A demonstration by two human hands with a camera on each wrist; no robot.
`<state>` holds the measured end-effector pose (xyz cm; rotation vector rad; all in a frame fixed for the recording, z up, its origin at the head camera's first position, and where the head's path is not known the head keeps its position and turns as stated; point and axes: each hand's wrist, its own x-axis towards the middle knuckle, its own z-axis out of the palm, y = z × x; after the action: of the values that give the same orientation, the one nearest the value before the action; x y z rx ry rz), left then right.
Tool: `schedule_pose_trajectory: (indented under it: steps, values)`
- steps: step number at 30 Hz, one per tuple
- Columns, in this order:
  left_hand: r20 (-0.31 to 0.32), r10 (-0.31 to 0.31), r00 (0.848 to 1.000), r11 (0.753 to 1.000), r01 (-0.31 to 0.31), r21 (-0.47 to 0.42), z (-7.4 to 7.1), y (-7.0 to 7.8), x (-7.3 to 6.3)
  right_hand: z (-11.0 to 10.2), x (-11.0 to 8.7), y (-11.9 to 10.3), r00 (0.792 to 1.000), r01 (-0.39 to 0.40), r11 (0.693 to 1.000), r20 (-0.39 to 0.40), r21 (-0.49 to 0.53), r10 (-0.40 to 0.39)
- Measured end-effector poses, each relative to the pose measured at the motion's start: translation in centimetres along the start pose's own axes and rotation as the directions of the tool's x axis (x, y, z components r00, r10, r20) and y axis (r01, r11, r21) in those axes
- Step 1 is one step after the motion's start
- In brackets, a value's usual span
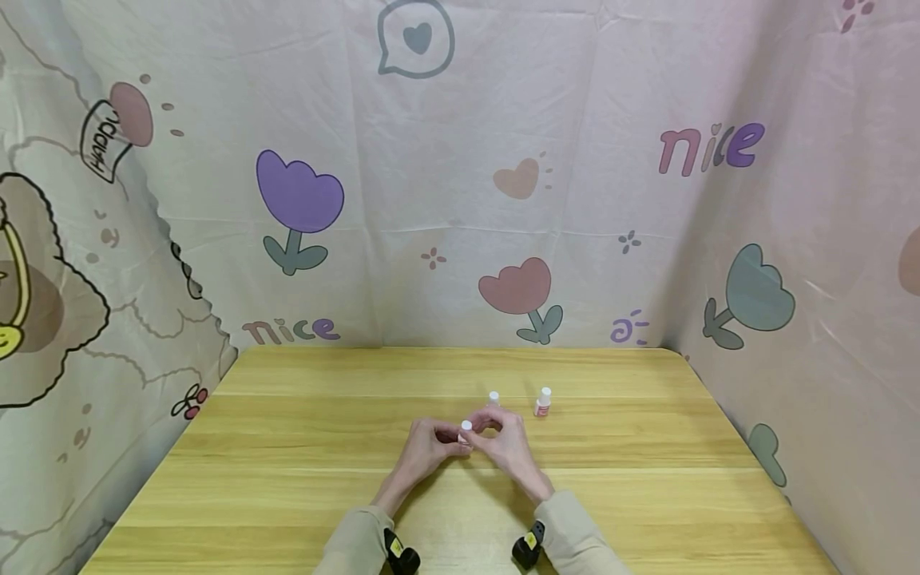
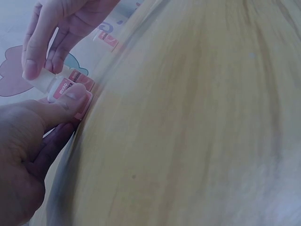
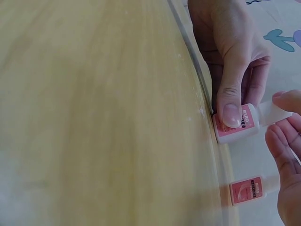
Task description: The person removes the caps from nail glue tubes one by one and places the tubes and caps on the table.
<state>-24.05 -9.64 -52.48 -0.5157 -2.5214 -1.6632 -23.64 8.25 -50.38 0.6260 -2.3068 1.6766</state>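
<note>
My left hand (image 1: 422,452) grips the body of a small white bottle (image 3: 251,123) with a pink label, its thumb pressed over the label. At the top of that bottle, my right hand (image 1: 512,444) pinches the white cap (image 3: 272,113) between thumb and fingers. The held bottle stands upright, low at the table surface. Just beyond the right hand is a second small bottle (image 1: 493,397), partly hidden by the fingers in the head view. Farther right stands a third bottle (image 1: 542,402), white-capped and with a pink-red label.
The light wooden table (image 1: 287,447) reaches back to a hanging cloth (image 1: 431,160) printed with flowers and lettering. The same cloth hangs along both sides. Black wrist cameras sit on both beige sleeves (image 1: 359,539).
</note>
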Motion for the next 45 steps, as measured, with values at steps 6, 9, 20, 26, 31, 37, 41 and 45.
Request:
schedule_pose_trajectory:
  steps: [6,9,20,26,31,37,41,45]
  values:
    - [-0.001,0.008,1.0,1.0,-0.008,0.003,0.03,-0.11,0.04,-0.18,-0.03,0.1,1.0,0.007,1.0,0.024,-0.002,-0.007]
    - [-0.002,0.007,1.0,1.0,-0.007,0.007,0.05,-0.12,0.05,-0.18,-0.09,0.26,0.999,0.022,1.0,0.033,0.012,-0.022]
    - [-0.003,0.006,1.0,1.0,-0.006,-0.006,0.06,-0.23,0.06,0.02,-0.02,0.16,0.998,-0.048,0.999,0.039,0.01,0.047]
    - [-0.005,0.0,1.0,1.0,0.0,-0.006,0.08,-0.27,0.07,-0.03,0.01,0.18,0.999,-0.03,0.999,0.022,0.025,0.029]
    - [-0.006,0.002,1.0,1.0,-0.002,0.005,0.09,-0.24,0.09,-0.04,0.0,0.22,1.0,-0.022,1.0,0.018,0.018,0.022]
    - [-0.006,0.008,1.0,1.0,-0.008,0.011,0.04,-0.12,0.07,0.22,0.06,0.16,1.0,-0.013,1.0,0.011,-0.021,0.014]
    - [-0.006,0.014,1.0,1.0,-0.013,0.017,0.02,-0.1,0.06,0.22,0.05,0.18,0.999,-0.014,1.0,0.041,-0.012,0.014]
    - [-0.007,0.017,1.0,1.0,-0.016,0.021,0.02,-0.1,0.03,0.12,0.06,0.28,0.998,-0.033,0.999,0.06,0.009,0.032]
